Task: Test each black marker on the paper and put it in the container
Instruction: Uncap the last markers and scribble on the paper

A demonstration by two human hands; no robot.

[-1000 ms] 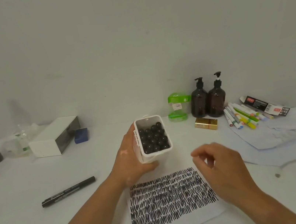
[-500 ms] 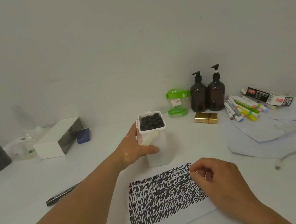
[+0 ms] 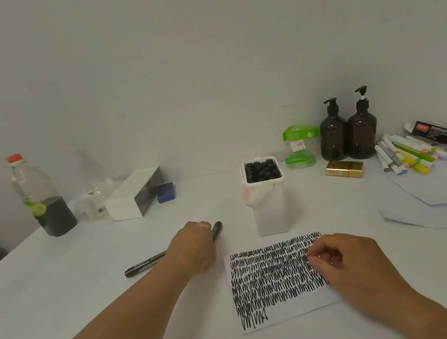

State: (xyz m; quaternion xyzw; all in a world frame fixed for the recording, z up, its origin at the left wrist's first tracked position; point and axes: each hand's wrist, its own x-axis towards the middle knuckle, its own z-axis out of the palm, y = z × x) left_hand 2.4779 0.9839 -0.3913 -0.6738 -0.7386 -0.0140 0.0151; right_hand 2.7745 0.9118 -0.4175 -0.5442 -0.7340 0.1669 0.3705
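left hand [image 3: 196,247] gone from the container [image 3: 270,211] to the black marker [image 3: 143,265], now closed over its middle. surface: white table [image 3: 87,278], plain pale wall [image 3: 198,56] behind. marker: slim black barrel, lying on the table left of the container, long axis near-left to far-right, far end toward the container. container: white plastic, squarish, upright, packed with black caps. paper [image 3: 283,313]: white sheet, dense black scribble. right hand [image 3: 354,265]: fingers curled in, empty, resting on the paper's right edge.
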